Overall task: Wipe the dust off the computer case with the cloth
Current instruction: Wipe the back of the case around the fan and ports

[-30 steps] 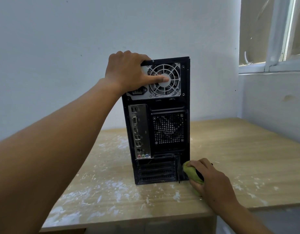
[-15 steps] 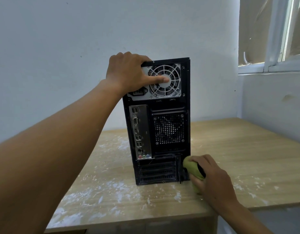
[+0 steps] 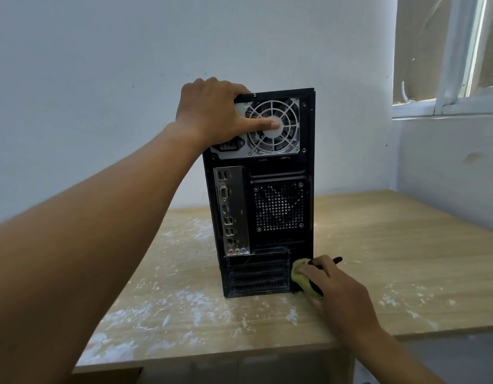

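The computer case (image 3: 278, 164) stands on the table (image 3: 392, 259), before the wall (image 3: 128, 79), window (image 3: 447, 51) to its right.

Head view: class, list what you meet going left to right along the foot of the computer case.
Dust-flecked table → slot covers → green cloth → right hand, whose grip holds the cloth.

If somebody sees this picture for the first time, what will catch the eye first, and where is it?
The black case stands upright on the table, its back facing the camera. The left hand grips its top left corner, thumb across the fan grille; the right hand presses a green cloth to its lower right corner. White smears cover the near left of the table.
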